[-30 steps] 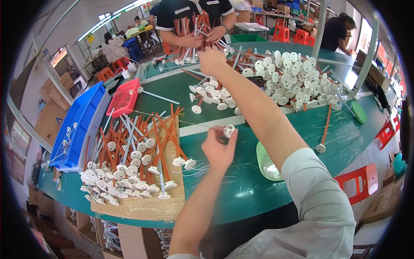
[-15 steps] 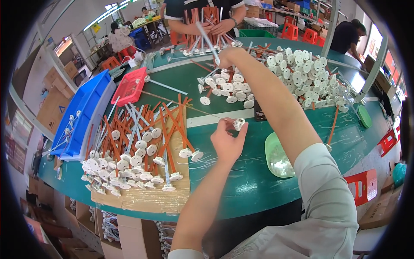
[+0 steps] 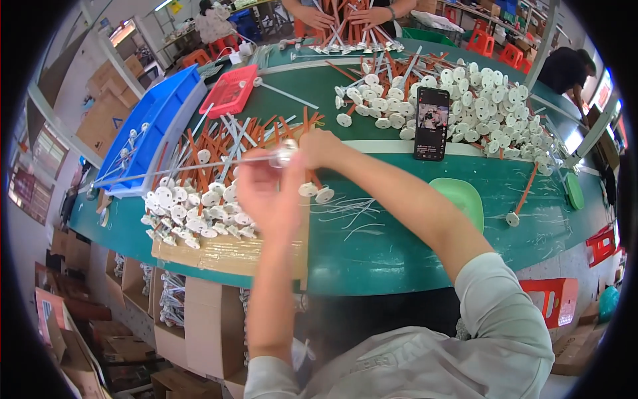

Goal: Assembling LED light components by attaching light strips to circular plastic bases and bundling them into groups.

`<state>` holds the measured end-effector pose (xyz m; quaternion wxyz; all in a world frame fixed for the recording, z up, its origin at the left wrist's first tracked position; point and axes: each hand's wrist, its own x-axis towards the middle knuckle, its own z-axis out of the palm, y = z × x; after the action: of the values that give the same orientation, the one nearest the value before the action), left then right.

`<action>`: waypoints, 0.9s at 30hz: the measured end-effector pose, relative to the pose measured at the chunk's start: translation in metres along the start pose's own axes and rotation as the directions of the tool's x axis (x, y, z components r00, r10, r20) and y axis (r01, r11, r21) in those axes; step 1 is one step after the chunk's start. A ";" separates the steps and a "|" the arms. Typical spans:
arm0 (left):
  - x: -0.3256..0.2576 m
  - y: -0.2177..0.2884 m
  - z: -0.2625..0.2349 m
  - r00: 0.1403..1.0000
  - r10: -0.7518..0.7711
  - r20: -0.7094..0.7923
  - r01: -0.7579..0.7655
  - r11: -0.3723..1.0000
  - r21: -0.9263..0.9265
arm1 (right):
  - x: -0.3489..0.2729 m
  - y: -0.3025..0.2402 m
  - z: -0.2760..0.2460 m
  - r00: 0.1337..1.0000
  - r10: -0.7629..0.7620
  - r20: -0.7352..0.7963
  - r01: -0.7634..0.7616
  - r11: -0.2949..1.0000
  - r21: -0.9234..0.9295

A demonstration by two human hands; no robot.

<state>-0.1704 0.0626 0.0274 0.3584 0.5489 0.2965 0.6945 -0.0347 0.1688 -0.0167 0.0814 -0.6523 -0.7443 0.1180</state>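
My left hand (image 3: 266, 193) is blurred, fingers pinched around a long thin rod with a round white head (image 3: 286, 154). The rod's pale shaft (image 3: 179, 171) reaches left across the pile toward the blue bin. Close against the white head, my right hand (image 3: 320, 149) is curled closed; its fingertips and anything in them are hidden. Beneath my left hand lies a pile of orange and grey strips with white disc ends (image 3: 178, 213), on a brown cardboard sheet (image 3: 219, 258).
A blue bin (image 3: 156, 126) and red basket (image 3: 229, 93) stand at left. A phone (image 3: 432, 126) stands before a heap of white disc pieces (image 3: 488, 100). A green dish (image 3: 458, 199) is at right, with thin white strands (image 3: 352, 211) nearby. Across the table, another person's hands (image 3: 369, 14) hold strips.
My right hand has come back from the far side to my left hand. My left hand has moved left with the rod. The view has shifted, uncovering the phone.
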 end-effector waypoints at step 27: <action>0.177 -0.004 -0.284 0.991 -0.129 -0.043 0.077 0.269 0.960 | 0.035 -0.142 0.038 0.991 0.029 0.130 -0.076 0.925 0.373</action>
<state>-0.4718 0.2053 0.0585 0.0067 0.6483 0.6813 0.3398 -0.1849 0.1833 -0.0143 0.1562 -0.6357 -0.6935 0.3007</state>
